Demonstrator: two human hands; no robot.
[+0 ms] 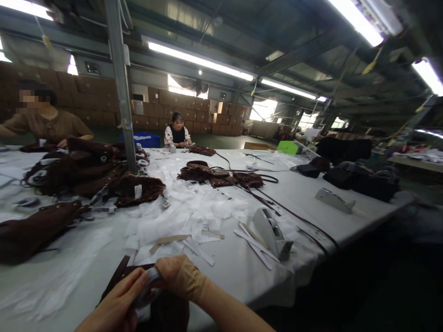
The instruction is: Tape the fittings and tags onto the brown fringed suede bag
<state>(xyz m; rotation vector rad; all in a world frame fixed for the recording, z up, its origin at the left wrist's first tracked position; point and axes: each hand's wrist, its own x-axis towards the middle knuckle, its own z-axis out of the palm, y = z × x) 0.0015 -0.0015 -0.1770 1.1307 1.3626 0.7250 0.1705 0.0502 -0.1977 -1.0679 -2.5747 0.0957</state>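
Note:
At the table's near edge, both hands grip a grey wrapped loop (152,278) that looks like the covered handle of a dark brown bag (169,310). My left hand (121,297) pinches the loop from the left, thumb on top. My right hand (176,276), with a beige covering round its palm and wrist, closes over the loop's right side. The bag hangs below the hands, and its lower part runs out of view. White wrapping shows beneath the loop, partly hidden by the fingers.
A tape dispenser (272,230) stands right of paper strips (199,251); another dispenser (334,200) lies beyond. Brown bags (86,170) pile up on the left, near a metal post (121,92). Thin white sheets (166,216) cover mid-table. Two people sit across the table.

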